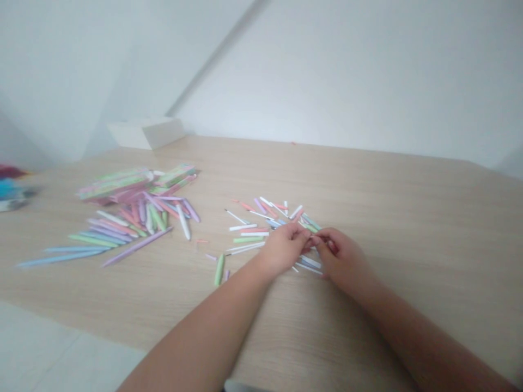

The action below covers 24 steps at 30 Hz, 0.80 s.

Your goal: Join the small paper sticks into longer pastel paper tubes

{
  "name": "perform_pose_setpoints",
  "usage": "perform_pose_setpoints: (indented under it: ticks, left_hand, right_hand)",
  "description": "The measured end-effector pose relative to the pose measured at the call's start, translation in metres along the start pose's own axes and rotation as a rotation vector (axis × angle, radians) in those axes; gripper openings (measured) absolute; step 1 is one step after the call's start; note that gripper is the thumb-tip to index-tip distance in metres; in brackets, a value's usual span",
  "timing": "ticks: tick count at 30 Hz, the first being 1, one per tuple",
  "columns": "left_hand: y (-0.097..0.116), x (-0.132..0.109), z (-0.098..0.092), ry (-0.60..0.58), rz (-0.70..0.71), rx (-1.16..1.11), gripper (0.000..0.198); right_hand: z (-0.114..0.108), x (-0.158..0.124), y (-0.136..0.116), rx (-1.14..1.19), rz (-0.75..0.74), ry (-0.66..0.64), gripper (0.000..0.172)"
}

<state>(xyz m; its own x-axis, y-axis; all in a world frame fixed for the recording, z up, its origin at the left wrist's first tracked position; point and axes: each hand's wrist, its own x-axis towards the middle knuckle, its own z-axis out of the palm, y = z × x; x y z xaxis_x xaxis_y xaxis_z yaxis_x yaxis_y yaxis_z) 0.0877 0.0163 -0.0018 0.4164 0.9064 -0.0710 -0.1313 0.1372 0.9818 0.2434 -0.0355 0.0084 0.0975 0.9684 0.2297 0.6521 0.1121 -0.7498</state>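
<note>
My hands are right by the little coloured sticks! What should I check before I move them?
1. Both hands in view: ok. The left hand and right hand are close together on the table's short pastel sticks.
2. A stick held in the grip: cannot tell. The fingertips hide what is between them.
3. Short sticks lying separately: not ok. Several cross each other near the hands.
4. Green stick away from the fingers: ok. It lies to the left of the left hand.
5. Longer pastel sticks away from the hands: ok. They lie in a separate heap further left.
</note>
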Motion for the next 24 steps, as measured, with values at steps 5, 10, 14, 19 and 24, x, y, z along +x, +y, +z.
perform_pose_setpoints:
  ticks: [5,10,14,19,24]
  left_hand:
    - [0.01,0.006,-0.032,0.108,0.152,0.508,0.023]
    - [0.027,0.004,-0.06,0.29,0.158,1.212,0.021]
    - [0.027,0.002,-0.067,0.265,0.152,1.323,0.02]
    - [0.025,0.0,-0.065,0.263,0.172,1.398,0.025]
    - [0.036,-0.001,-0.069,0.372,0.184,1.225,0.033]
  right_hand:
    - [0.0,0.005,0.005,0.092,0.059,0.018,0.024]
    - [-0.003,0.01,0.007,0.042,0.046,0.044,0.021]
    - [-0.001,0.009,0.007,0.033,0.094,0.002,0.023]
    - [0.004,0.007,0.01,0.0,0.059,-0.009,0.025]
    - [0.006,0.007,0.012,-0.052,0.013,-0.011,0.026]
